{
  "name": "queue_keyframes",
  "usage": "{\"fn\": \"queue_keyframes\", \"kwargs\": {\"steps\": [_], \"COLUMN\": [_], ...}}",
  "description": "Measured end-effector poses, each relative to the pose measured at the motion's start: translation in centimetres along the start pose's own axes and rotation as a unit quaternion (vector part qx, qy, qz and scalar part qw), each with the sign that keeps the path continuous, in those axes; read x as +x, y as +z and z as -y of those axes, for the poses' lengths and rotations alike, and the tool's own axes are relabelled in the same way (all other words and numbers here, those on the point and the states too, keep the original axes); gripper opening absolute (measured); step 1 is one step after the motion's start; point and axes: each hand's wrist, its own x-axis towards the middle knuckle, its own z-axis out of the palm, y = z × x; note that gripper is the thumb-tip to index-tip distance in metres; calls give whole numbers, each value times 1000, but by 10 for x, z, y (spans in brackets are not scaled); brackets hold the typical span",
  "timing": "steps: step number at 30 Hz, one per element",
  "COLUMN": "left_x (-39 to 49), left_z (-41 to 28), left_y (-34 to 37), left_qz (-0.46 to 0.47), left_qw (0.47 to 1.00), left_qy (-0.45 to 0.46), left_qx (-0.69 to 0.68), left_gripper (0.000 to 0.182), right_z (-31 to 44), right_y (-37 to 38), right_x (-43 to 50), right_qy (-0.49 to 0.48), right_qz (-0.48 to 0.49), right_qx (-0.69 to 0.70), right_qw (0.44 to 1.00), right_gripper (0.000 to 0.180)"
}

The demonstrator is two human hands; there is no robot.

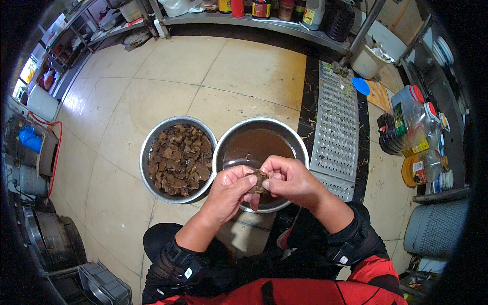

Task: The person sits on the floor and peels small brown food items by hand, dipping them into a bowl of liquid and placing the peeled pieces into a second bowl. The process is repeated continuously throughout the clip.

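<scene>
Between both thumbs and fingers I hold a wet brown piece (258,182), possibly a mushroom. My left hand (238,187) pinches its left side and my right hand (288,181) grips its right edge. Both are over the near half of a round metal basin (300,143) containing murky brown water (263,143). Touching it on the left is a second metal basin (146,143), filled with many similar brown pieces (179,160) in dark liquid. My fingers hide part of the held piece and of the water.
Right of the basins runs a perforated metal drain cover (335,129) with a blue lid (360,86) beside it. Oil bottles (421,167) and a grey woven-pattern container (436,228) stand further right. A metal shelf (244,26) bears bottles behind. A grey plastic crate (105,286) sits lower left on tiled floor (160,87).
</scene>
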Motion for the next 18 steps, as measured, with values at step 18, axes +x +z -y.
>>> {"fn": "queue_keyframes", "kwargs": {"steps": [18], "left_x": [-1], "left_z": [-1], "left_y": [-2], "left_qz": [4], "left_qw": [998], "left_qy": [20], "left_qx": [53], "left_gripper": [12], "right_z": [1], "right_y": [0], "right_x": [0], "right_qy": [0], "right_qz": [-5], "right_qx": [23], "right_qw": [1000], "right_gripper": [14]}}
